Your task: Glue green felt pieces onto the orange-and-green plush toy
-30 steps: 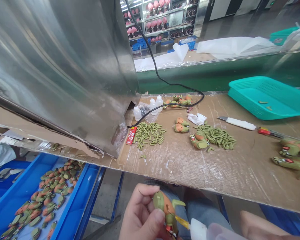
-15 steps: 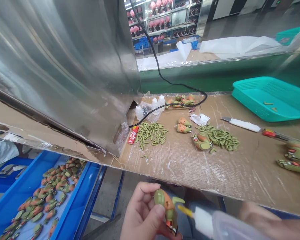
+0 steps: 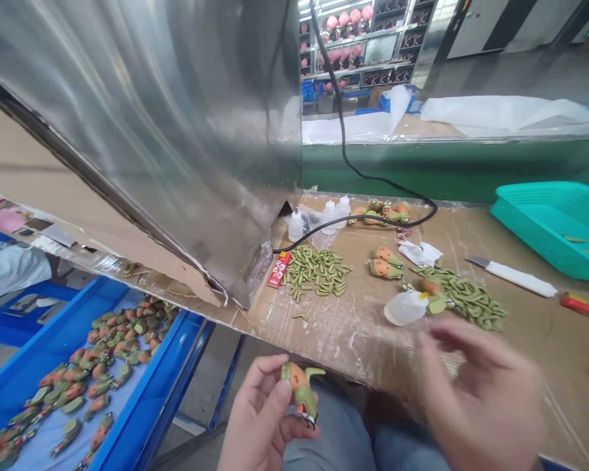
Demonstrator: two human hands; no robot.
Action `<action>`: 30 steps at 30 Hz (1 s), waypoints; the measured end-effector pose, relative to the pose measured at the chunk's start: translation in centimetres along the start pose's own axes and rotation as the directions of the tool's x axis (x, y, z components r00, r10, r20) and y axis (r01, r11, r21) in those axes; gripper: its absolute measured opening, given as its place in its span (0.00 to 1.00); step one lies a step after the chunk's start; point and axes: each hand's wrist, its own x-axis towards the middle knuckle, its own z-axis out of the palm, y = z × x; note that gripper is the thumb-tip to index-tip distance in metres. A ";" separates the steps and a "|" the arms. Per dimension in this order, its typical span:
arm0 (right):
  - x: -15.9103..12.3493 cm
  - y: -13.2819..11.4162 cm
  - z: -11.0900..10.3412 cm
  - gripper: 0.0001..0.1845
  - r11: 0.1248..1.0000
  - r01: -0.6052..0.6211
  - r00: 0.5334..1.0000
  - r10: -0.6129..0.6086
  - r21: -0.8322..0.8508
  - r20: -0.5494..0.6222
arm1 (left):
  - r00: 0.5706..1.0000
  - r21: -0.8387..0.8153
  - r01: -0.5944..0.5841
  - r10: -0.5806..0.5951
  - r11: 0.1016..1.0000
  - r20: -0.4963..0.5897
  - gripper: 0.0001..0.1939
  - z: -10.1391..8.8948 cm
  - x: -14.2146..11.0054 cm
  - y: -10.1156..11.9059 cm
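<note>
table (image 3: 471, 366), taped cardboard top | right hand (image 3: 481, 399) blurred above its near edge, fingers loose, holding nothing | left hand (image 3: 260, 418) below the edge, pinching toy figure (image 3: 300, 391) | glue bottle (image 3: 406, 307) lying on table

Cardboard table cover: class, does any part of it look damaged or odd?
Yes. The cardboard table cover is scuffed with whitish scrapes, and its front edge near the steel housing is torn and curling. A glue bottle lies on its side.

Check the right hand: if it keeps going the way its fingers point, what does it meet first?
Probably the small glue bottle lying on the table; the open right hand points up-left at it. The hand is blurred, so depth is uncertain.
</note>
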 end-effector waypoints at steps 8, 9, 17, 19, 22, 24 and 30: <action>2.0 -6.0 9.5 0.05 0.939 0.336 0.655 -0.286 0.070 0.700 | 0.994 -0.048 -0.068 0.072 0.996 0.077 0.12 0.0 -0.6 1.0; 2.2 -6.1 10.0 0.04 0.951 0.305 0.647 -0.246 0.051 0.722 | 0.992 -0.052 -0.072 0.077 0.996 0.096 0.13 -0.1 -0.7 1.1; 1.9 -4.1 2.8 0.04 0.931 -0.276 0.518 -0.066 0.240 0.853 | 0.982 -0.045 -0.077 0.083 0.996 0.170 0.15 0.0 -1.2 1.0; 0.6 -4.1 0.5 0.06 0.772 -0.553 0.456 -0.033 0.313 0.889 | 0.978 -0.043 -0.064 0.071 0.997 0.198 0.15 0.2 -1.2 0.6; -1.4 -4.5 -1.4 0.12 0.382 -0.873 0.348 0.052 0.304 0.936 | 0.964 -0.043 -0.025 0.035 0.999 0.264 0.16 0.8 -1.3 0.0; -2.5 -4.6 -1.9 0.15 0.244 -0.927 0.310 0.077 0.284 0.947 | 0.951 -0.041 0.008 0.005 0.999 0.309 0.16 1.1 -1.4 -0.2; -3.7 -3.3 -2.9 0.12 0.577 -0.697 0.628 0.202 0.427 0.752 | 0.937 -0.025 0.117 -0.102 0.993 0.333 0.14 1.8 -2.1 -1.0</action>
